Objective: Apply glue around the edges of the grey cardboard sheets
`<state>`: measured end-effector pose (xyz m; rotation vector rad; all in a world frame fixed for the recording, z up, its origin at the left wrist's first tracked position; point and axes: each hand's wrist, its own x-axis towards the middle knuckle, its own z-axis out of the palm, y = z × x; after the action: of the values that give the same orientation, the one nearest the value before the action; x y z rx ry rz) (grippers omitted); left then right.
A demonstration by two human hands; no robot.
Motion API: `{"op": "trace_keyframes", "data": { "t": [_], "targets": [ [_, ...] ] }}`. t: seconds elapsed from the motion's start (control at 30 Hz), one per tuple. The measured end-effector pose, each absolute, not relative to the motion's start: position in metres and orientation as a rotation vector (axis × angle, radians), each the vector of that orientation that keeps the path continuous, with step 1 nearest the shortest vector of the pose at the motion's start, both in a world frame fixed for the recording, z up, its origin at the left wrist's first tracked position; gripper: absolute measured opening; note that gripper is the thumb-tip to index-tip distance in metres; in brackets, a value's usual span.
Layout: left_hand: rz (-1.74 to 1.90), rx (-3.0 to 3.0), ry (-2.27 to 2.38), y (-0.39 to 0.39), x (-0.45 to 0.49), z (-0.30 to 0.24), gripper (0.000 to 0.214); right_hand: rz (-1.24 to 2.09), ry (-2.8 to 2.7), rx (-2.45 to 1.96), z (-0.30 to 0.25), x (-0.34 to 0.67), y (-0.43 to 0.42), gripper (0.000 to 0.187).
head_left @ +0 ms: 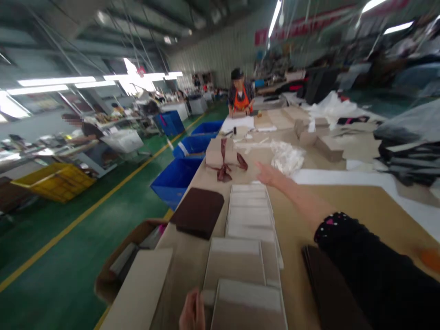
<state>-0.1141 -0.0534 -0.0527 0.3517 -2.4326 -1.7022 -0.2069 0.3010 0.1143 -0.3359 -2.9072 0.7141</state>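
Observation:
My right hand [270,174] reaches far forward over the table with a finger stretched out, apparently holding nothing. It is beside a crumpled clear plastic bag [288,158] and a bundle of beige boards [216,153] tied with brown ribbon. At the bottom edge my left hand [191,310] is partly cut off, its fingers curled together. Whatever may be in them is hidden. Just right of it lies an overlapping row of flat beige panels with pale strips [237,259]. A dark brown stack of sheets [199,211] lies left of the row.
Another dark brown piece [332,288] lies under my right sleeve. A beige board [140,288] is at the table's left edge. Blue bins [172,181] and a brown container [106,279] stand along that side. A person in an orange apron [241,101] is at the far end.

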Motion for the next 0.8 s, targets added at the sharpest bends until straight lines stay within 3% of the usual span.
{"op": "trace_keyframes", "data": {
  "t": [0.1,0.2,0.43,0.6,0.8],
  "targets": [
    [-1.567,0.399,-2.663,-0.109,-0.033,-0.096,0.026,0.991,-2.97,-0.41,0.061,-0.145,0.294,0.047],
    [-1.496,0.368,-2.75,-0.129,-0.016,-0.118,0.028,1.256,-2.984,-0.488,0.012,-0.049,0.274,0.046],
    [-1.56,0.197,-2.811,-0.129,-0.011,-0.113,0.035,1.469,-2.745,-0.886,-0.069,0.134,0.179,0.046],
    [-1.508,-0.01,-2.969,-0.131,0.037,-0.099,0.033,1.586,-2.532,-1.083,-0.092,0.163,0.12,0.045],
    [-1.481,-0.128,-3.019,-0.13,0.043,-0.093,0.036,1.658,-2.298,-1.298,-0.098,0.156,0.113,0.036]
  ]
}}
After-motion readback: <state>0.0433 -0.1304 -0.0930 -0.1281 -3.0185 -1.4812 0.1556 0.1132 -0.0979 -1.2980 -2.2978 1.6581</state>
